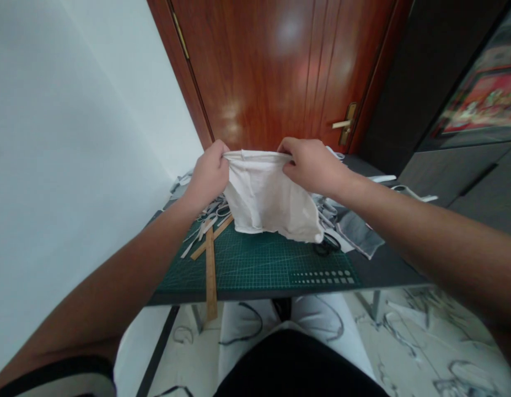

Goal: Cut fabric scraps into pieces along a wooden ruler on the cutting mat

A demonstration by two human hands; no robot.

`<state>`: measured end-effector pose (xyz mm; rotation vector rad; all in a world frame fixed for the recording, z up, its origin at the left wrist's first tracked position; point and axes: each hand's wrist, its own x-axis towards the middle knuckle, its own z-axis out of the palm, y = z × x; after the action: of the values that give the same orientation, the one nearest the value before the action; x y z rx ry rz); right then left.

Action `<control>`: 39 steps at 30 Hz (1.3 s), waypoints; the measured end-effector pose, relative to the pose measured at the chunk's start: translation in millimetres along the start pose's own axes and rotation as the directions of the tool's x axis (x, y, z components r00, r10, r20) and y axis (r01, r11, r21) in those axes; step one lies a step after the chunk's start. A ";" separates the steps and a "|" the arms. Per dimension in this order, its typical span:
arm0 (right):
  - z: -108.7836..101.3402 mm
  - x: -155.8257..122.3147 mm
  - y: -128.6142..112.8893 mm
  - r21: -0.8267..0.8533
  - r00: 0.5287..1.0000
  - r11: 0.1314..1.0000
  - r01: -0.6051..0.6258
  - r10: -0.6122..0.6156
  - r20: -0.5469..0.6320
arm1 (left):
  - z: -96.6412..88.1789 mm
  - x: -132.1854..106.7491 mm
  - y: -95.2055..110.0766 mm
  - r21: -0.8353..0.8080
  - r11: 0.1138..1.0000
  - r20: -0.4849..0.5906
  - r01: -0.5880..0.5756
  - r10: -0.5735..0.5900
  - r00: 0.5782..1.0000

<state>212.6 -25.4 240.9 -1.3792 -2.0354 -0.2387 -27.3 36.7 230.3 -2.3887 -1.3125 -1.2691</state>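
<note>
You're pinching one cloth [272,193], left hand [209,172] and right hand [313,166] both closed up, two rulers [211,275] lying below your left.

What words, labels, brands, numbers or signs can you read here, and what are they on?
None can be read.
White cloth: no writing visible.
Wooden ruler hanging over the table's edge: any markings too small to read.
Green mat: grid lines, dots and squares; any numbers too small.
Red picture at right: too blurred.
</note>
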 end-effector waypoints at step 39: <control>-148.5 -27.5 101.7 -0.417 0.894 0.791 -0.448 0.398 -0.206 | -174.6 -9.1 -49.6 0.373 0.910 0.003 0.180 -0.196 0.981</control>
<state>370.2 -75.5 317.2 -2.0264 -1.5733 -0.6051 -173.1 -21.5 321.9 -2.0740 -1.6590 -0.9103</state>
